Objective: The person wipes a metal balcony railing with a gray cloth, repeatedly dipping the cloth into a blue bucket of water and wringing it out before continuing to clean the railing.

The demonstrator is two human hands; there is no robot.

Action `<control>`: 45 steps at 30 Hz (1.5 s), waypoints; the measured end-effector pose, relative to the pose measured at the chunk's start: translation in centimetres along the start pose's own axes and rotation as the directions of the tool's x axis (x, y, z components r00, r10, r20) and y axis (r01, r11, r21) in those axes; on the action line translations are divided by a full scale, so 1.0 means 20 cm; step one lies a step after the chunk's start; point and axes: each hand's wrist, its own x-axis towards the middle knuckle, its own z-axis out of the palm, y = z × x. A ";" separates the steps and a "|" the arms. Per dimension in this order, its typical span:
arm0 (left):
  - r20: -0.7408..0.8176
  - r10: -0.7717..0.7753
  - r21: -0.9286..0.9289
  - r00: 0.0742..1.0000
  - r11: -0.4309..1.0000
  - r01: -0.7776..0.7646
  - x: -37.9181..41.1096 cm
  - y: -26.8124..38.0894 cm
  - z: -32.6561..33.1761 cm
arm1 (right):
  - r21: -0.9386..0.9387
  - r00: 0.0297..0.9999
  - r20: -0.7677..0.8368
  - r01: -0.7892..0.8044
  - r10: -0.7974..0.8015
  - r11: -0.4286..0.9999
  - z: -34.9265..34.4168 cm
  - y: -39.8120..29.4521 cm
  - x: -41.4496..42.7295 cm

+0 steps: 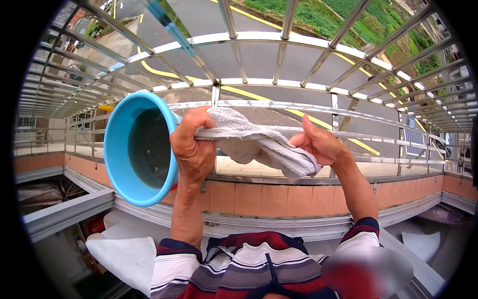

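A wet-looking white cloth (257, 140) stretches between my two hands in front of the metal railing. My left hand (194, 145) grips its left end, just right of a light blue plastic bucket (112, 149). Murky water (149, 149) stands in the bucket. The cloth is bunched and partly twisted, its right end hanging lower. My right hand (323, 144) is at that end, thumb raised and palm partly turned up, with some fingers hidden behind the cloth.
Stainless steel bars (287, 22) form a cage around the window, with a road and greenery below. An orange tiled ledge (261, 198) and a metal window track (261, 226) run across before me. White quilted paper or cloth (127, 258) lies at the lower left.
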 end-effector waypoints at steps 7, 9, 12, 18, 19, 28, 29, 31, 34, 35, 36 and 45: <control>0.109 0.005 -0.088 0.994 0.996 0.005 -0.04 0.08 0.03 | -0.482 0.997 0.074 0.027 0.010 0.876 0.14 0.19 0.05; 0.121 0.009 -0.077 0.993 0.997 0.001 -0.04 0.08 0.03 | -0.557 0.993 0.115 0.045 0.023 0.829 0.18 0.17 0.00; 0.126 -0.005 -0.049 0.992 0.999 0.011 -0.06 0.08 0.01 | -0.597 0.999 -0.002 0.042 -0.054 0.801 0.17 0.16 0.00; 0.293 -0.020 -0.063 0.956 0.997 0.041 -0.13 0.10 -0.09 | -0.863 0.740 -0.267 0.101 -0.617 0.495 0.11 0.01 -0.15; 0.337 -0.047 -0.048 0.940 0.997 0.067 -0.15 0.12 -0.10 | -0.938 0.639 -0.177 0.122 -0.749 0.326 0.10 -0.01 -0.16; 0.544 -0.129 -0.026 0.829 0.985 0.171 -0.18 0.28 -0.08 | -0.931 0.469 -0.181 0.202 -0.864 0.305 0.29 -0.20 -0.21; 0.465 -0.189 -0.076 0.865 0.965 0.251 -0.20 0.25 -0.09 | -0.903 0.502 -0.214 0.225 -0.838 0.366 0.31 -0.21 -0.20; 0.309 -0.306 -0.210 0.901 0.902 0.378 -0.24 0.20 -0.08 | -0.839 0.557 -0.282 0.251 -0.781 0.483 0.34 -0.24 -0.18; 0.261 -0.512 -0.274 0.818 0.774 0.571 -0.25 0.24 -0.03 | -0.714 0.620 -0.284 0.372 -0.731 0.593 0.36 -0.26 -0.15; 0.276 -0.549 -0.300 0.789 0.731 0.613 -0.24 0.24 -0.03 | -0.671 0.644 -0.282 0.397 -0.711 0.626 0.37 -0.27 -0.16; 0.354 -0.555 -0.202 0.753 0.741 0.641 -0.21 0.23 -0.05 | -0.619 0.648 -0.300 0.426 -0.700 0.660 0.39 -0.29 -0.15; 0.473 -0.440 -0.203 0.763 0.788 0.581 -0.21 0.11 -0.10 | -0.657 0.761 -0.178 0.380 -0.624 0.651 0.57 -0.36 -0.10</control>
